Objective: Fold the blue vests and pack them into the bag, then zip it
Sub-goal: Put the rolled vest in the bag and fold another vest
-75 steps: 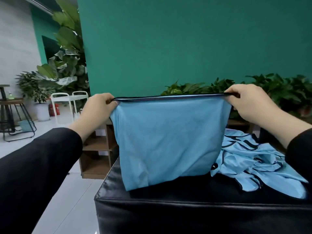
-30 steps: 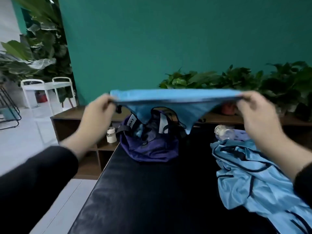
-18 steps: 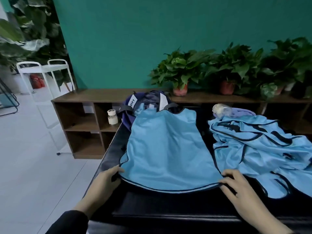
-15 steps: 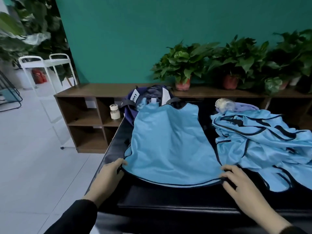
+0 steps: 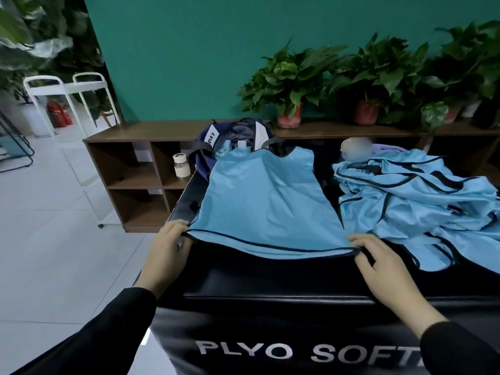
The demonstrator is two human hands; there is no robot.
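The left hand has its grip closed on the near left corner of a blue vest, fingers curled over the dark-piped hem at the bench's left edge. The vest lies spread flat on the black padded bench, light blue with thin dark trim along the bottom hem, widening toward the person and narrowing toward the neckline at the far end; faint creases run down its middle. Its shoulder straps reach up against a purple bag that stands at the far end of the bench, mouth open, with a white label on the left side; the vest covers the bag's lower front, so how much is already inside cannot be told. The right hand grips the near right corner of the hem, thumb on top and fingers bent under the cloth. Just beside it to the right lies a rumpled pile of blue vests, tangled so the number cannot be counted, and cut off by the right edge. Behind the pile sits a blurred pale round object that cannot be identified. White lettering on the bench's front reads "PLYO SOFT", with the rest hidden by the right sleeve.
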